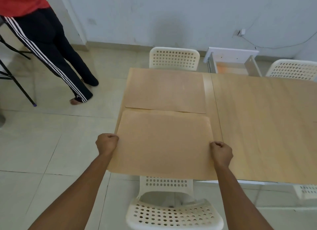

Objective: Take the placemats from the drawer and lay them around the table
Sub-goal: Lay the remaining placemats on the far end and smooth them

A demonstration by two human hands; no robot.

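Observation:
A tan placemat lies at the near left end of the wooden table. My left hand grips its left edge and my right hand grips its right edge, both fists closed on it. Its near edge hangs slightly past the table's front. A second tan placemat lies flat beyond it, on the far left part of the table. Behind the table an open white drawer shows an orange-tinted inside.
White perforated chairs stand at the near side, at the far side and at the far right. A person in black striped trousers stands on the tiled floor at the left, beside a black folding frame.

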